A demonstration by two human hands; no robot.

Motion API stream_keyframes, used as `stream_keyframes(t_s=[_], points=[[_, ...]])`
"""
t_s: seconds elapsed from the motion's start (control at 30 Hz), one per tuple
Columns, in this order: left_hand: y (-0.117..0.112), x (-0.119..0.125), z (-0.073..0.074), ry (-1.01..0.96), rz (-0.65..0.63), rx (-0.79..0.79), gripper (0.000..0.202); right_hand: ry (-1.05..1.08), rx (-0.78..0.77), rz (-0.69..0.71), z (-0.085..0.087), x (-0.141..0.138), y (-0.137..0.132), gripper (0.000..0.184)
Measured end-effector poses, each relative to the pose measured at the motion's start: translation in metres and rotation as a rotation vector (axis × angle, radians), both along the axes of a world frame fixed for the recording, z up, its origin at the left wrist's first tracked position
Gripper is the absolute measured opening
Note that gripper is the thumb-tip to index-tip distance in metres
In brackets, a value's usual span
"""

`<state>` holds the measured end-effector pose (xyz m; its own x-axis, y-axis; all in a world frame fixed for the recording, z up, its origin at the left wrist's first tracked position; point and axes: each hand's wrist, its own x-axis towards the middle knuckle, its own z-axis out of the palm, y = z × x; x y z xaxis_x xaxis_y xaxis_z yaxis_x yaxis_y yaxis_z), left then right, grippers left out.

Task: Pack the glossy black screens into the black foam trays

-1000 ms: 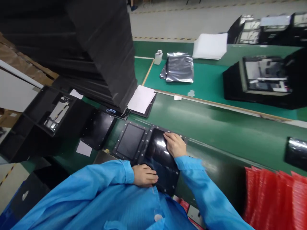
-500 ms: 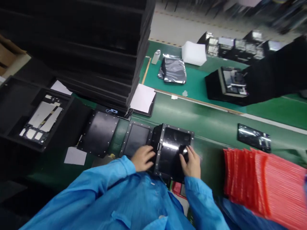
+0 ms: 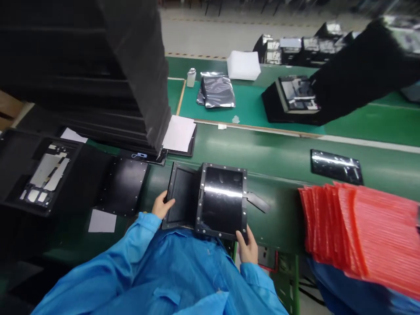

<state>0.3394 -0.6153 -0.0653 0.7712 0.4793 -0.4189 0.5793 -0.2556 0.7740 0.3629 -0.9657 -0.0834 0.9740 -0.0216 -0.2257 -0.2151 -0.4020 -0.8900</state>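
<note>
Two black framed panels with screw studs lie side by side at the near edge of the green conveyor belt [image 3: 282,162]. My left hand [image 3: 161,206] grips the left edge of the matte panel [image 3: 181,197], fingers curled over its rim. My right hand [image 3: 247,247] holds the near right corner of the glossy panel [image 3: 223,201], thumb on top. A dark strip [image 3: 258,202] sticks out from the glossy panel's right side. Both my sleeves are blue.
A tall stack of black foam trays [image 3: 98,74] rises at the left, with a black tray holding metal parts [image 3: 42,173] below it and another black panel [image 3: 123,186] beside. Red bags [image 3: 364,227] pile at right. Silver bags [image 3: 216,89], white foam sheets [image 3: 243,64] lie beyond.
Both hands slid off the tops of the panels to their outer edges: left hand to the matte panel's left rim, right hand to the glossy panel's near right corner. The camera view shifted.
</note>
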Motion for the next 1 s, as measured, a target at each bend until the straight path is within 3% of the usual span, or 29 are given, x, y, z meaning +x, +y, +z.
stream_keyframes(t_s=[0.1, 0.2, 0.27, 0.37, 0.43, 0.5, 0.7, 0.8, 0.9, 1.0], points=[[-0.015, 0.006, 0.034, 0.014, -0.025, -0.029, 0.042, -0.283, -0.195, 0.145, 0.017, 0.012, 0.007, 0.054], [-0.056, 0.009, 0.081, -0.033, -0.054, 0.080, 0.046, -0.308, -0.005, 0.458, 0.040, 0.030, 0.026, 0.061], [-0.099, 0.005, 0.110, -0.152, -0.261, 0.174, 0.050, -0.128, 0.268, 0.562, 0.052, 0.042, 0.038, 0.068], [-0.166, -0.002, 0.132, -0.216, -0.678, 0.328, 0.054, 0.215, 0.546, 0.355, 0.058, 0.061, 0.042, 0.060], [-0.195, -0.003, 0.131, -0.162, -0.814, 0.462, 0.052, 0.325, 0.601, 0.190, 0.056, 0.076, 0.036, 0.057], [-0.208, -0.004, 0.124, -0.086, -0.839, 0.552, 0.049, 0.352, 0.618, 0.152, 0.053, 0.093, 0.029, 0.057], [-0.207, -0.010, 0.112, 0.077, -0.788, 0.604, 0.048, 0.446, 0.616, 0.193, 0.054, 0.121, 0.010, 0.053], [-0.211, -0.012, 0.107, 0.103, -0.804, 0.576, 0.048, 0.435, 0.625, -0.018, 0.051, 0.122, -0.035, 0.045], [-0.207, -0.013, 0.101, 0.082, -0.852, 0.550, 0.047, 0.283, 0.553, -0.269, 0.053, 0.127, -0.095, 0.040], [-0.163, -0.011, 0.099, 0.024, -0.924, 0.573, 0.049, 0.114, 0.453, -0.364, 0.069, 0.132, -0.127, 0.031]])
